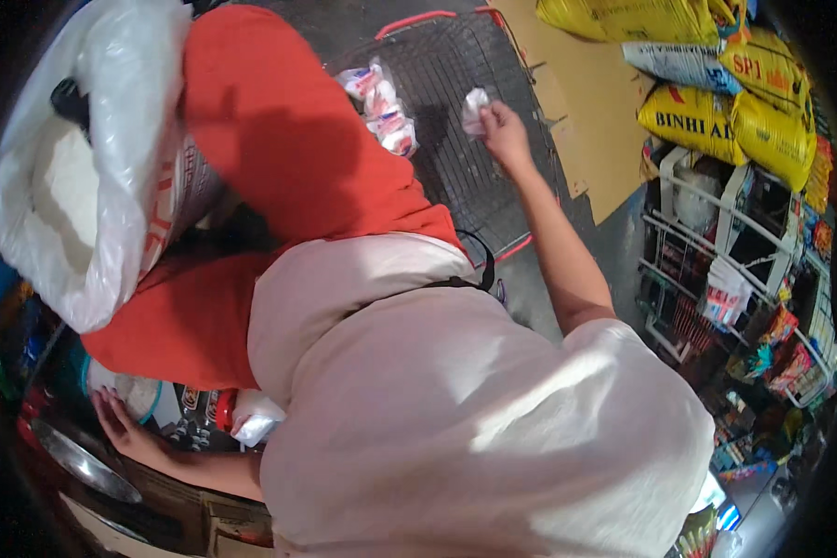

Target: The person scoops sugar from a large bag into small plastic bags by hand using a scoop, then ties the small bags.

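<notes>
In my right hand (505, 136), a small white plastic packet (474, 111) is pinched between the fingertips, over a dark wire basket (453, 188) with red rim trim. Several filled plastic packets with red and blue print (383, 108) sit along the basket's side near my leg. My left hand (122, 422) has its fingers spread beside a teal-rimmed tub (155, 404) holding pale contents; whether it touches the rim I cannot tell. Between my knees stands a large plastic-lined sack (122, 209) full of white powder or grains (63, 188), with a black object (71, 103) at its mouth.
Flattened cardboard (585, 132) lies beyond the basket. Yellow printed sacks (690, 122) are piled at upper right, above a white wire rack (725, 209) with hanging packets. Near my left forearm are a red-lidded jar (227, 410), glass bottles (192, 418) and a shiny metal object (87, 460).
</notes>
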Demonstrator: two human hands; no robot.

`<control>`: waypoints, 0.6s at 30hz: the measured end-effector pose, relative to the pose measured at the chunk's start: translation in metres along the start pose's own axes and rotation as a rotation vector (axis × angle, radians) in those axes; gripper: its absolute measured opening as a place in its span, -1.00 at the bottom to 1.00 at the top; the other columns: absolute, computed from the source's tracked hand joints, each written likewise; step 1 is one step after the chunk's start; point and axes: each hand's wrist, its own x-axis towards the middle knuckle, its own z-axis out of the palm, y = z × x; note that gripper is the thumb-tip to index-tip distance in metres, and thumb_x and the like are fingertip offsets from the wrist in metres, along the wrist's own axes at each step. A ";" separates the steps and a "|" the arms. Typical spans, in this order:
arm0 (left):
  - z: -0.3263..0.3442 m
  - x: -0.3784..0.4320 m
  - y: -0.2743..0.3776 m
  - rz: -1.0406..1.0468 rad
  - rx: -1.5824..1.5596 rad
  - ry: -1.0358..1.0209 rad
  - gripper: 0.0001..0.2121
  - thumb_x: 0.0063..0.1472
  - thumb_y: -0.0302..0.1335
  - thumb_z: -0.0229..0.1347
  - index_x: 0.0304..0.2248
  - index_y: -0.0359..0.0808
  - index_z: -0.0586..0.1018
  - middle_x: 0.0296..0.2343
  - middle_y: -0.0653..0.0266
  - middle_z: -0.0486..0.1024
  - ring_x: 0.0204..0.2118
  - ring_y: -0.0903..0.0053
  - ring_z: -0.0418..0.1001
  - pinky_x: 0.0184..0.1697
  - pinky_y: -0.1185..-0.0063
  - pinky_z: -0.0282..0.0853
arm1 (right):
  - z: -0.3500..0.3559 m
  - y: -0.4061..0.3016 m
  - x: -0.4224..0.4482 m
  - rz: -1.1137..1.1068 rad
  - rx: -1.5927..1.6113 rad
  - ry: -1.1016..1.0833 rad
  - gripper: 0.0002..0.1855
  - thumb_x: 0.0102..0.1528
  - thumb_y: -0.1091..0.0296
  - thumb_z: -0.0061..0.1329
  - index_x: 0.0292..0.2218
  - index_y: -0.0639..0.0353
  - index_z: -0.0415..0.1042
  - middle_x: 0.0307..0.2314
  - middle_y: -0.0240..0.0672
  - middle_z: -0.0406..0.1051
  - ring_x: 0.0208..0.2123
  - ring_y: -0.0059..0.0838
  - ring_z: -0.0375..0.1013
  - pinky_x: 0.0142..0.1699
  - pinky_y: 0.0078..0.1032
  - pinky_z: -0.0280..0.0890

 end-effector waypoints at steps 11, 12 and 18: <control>0.020 0.000 0.001 -0.029 0.097 -0.256 -0.64 0.17 -0.48 -0.03 -0.07 -0.52 0.30 -0.11 0.10 0.33 -0.07 0.50 0.28 0.05 0.54 0.07 | 0.178 0.054 -0.047 0.573 0.760 -0.017 -0.83 0.09 0.31 -0.17 -0.50 0.15 0.30 -0.65 -0.41 0.30 -0.56 -0.62 0.31 -0.48 -0.62 0.25; 0.021 -0.002 0.003 -0.026 0.118 -0.243 -0.65 0.18 -0.49 -0.04 -0.08 -0.52 0.31 -0.11 0.10 0.33 -0.07 0.50 0.28 0.05 0.55 0.08 | 0.182 0.055 -0.046 0.593 0.850 -0.042 -0.82 0.09 0.29 -0.15 -0.50 0.15 0.31 -0.67 -0.42 0.31 -0.56 -0.65 0.30 -0.48 -0.61 0.21; 0.006 -0.013 -0.015 0.035 0.223 -0.244 -0.67 0.20 -0.47 -0.08 -0.07 -0.46 0.33 -0.14 0.11 0.37 -0.09 0.47 0.32 0.01 0.54 0.15 | 0.236 0.153 -0.031 0.154 0.916 -0.036 -0.74 0.10 0.32 -0.30 -0.51 0.20 0.37 -0.61 -0.27 0.35 -0.51 -0.45 0.34 -0.41 -0.40 0.23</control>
